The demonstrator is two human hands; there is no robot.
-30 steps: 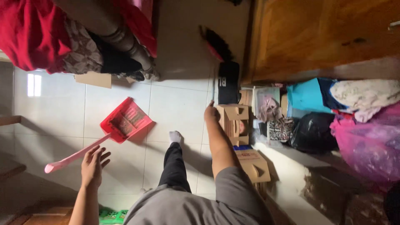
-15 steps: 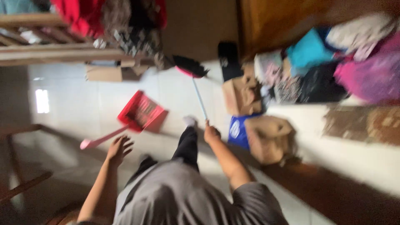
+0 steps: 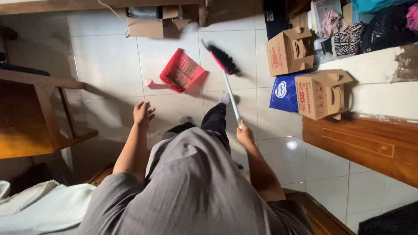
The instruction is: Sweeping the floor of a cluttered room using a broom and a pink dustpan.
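The broom with a pale blue handle, pink neck and black bristles (image 3: 226, 69) slants over the white tiled floor (image 3: 109, 61), its bristle head near the middle of the floor and its handle running back to the right hand (image 3: 244, 132), whose fingers are wrapped tight around the handle's near end. Just left of the bristles, a little apart from them, lies the red plastic dustpan with a pink handle (image 3: 180, 74), flat on the tiles. The left hand (image 3: 142, 112) hangs over the floor with its fingers spread and nothing in it, near the dustpan's handle but not touching it. A socked foot shows between the two hands. To the right stand two brown cardboard boxes (image 3: 322, 93) and a blue plastic bag (image 3: 284, 92), just beside each other. A wooden bench (image 3: 35, 117) stands at the left.
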